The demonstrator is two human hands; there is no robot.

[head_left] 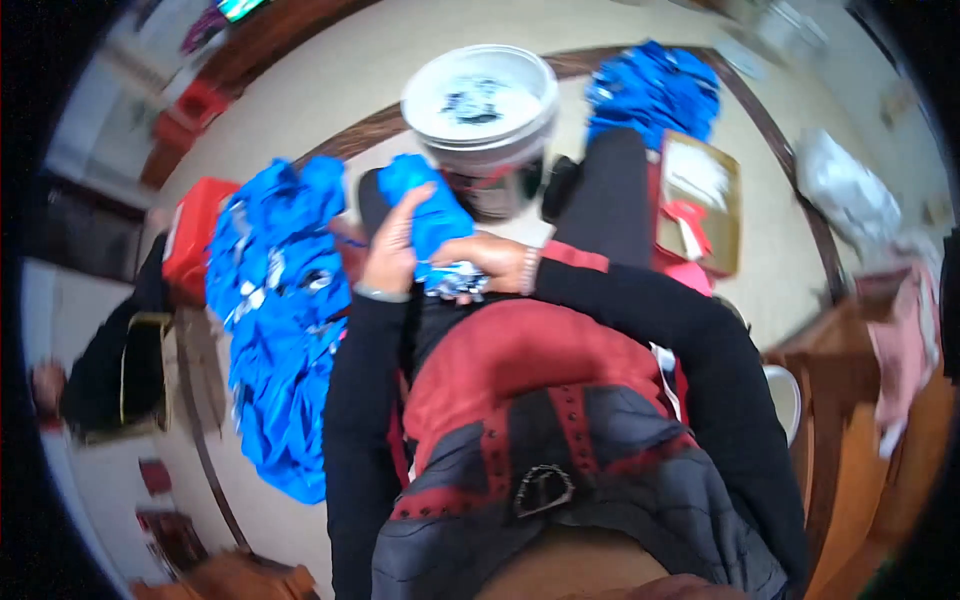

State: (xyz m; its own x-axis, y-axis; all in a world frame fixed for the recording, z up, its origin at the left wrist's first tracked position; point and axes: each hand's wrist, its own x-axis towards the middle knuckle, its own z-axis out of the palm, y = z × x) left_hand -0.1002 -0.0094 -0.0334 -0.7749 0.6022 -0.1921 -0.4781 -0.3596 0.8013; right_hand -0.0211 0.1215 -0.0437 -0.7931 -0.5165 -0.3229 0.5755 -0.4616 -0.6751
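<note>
Over my lap I hold a blue piece of thin, limp material [436,208] with a crumpled silvery end; its exact kind does not show. My left hand [393,246] grips its left side, thumb pointing up along it. My right hand [494,262] closes round the lower part, where the silvery end [460,281] sticks out beneath the fingers. To my left lies a large heap of similar blue and silver pieces [285,370]. Just beyond my hands, between my legs, stands a white bucket [425,125] with dark smears inside.
Another blue pile [655,92] lies beyond my right knee. Beside that leg is a shallow box [727,215] with white contents and a red-handled tool [690,225]. A red container [188,245] stands behind the left heap. At far left, another person [110,365] sits. Wooden furniture [850,400] borders my right.
</note>
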